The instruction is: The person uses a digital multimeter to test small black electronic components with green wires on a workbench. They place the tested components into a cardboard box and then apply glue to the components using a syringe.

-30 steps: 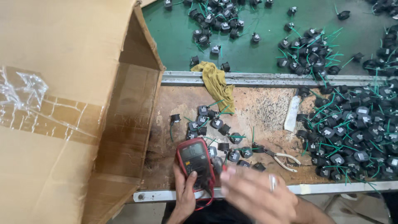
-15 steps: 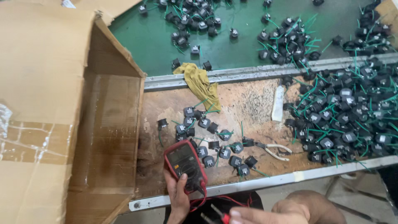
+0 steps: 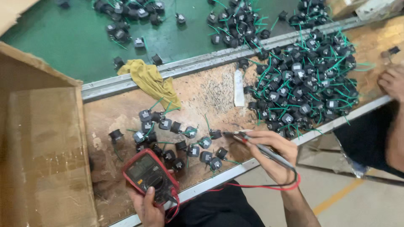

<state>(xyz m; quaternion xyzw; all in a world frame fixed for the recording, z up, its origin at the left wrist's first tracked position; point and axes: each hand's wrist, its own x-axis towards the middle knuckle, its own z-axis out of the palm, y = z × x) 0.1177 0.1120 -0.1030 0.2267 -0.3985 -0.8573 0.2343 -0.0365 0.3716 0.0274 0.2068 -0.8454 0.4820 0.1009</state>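
Observation:
My left hand [image 3: 149,208] grips a red-cased multimeter [image 3: 148,175] at the workbench's near edge, thumb on its face. My right hand [image 3: 271,153] holds the two test probes [image 3: 256,145] pinched together like pens, tips pointing left toward a small black component [image 3: 216,134] with a green wire. Red and black leads [image 3: 252,186] trail from the probes back to the meter. A cluster of several similar black components [image 3: 176,141] lies on the worn brown bench between the two hands.
A large open cardboard box [image 3: 40,151] stands at the left. A yellow rag [image 3: 151,82] drapes over the metal rail. A big pile of black parts with green wires [image 3: 307,80] fills the right. Another person's hand [image 3: 393,80] rests at the far right.
The view has shifted left and down. My right hand has come up from below the bench edge with the probes and reached onto the bench toward the parts. My left hand stays on the meter.

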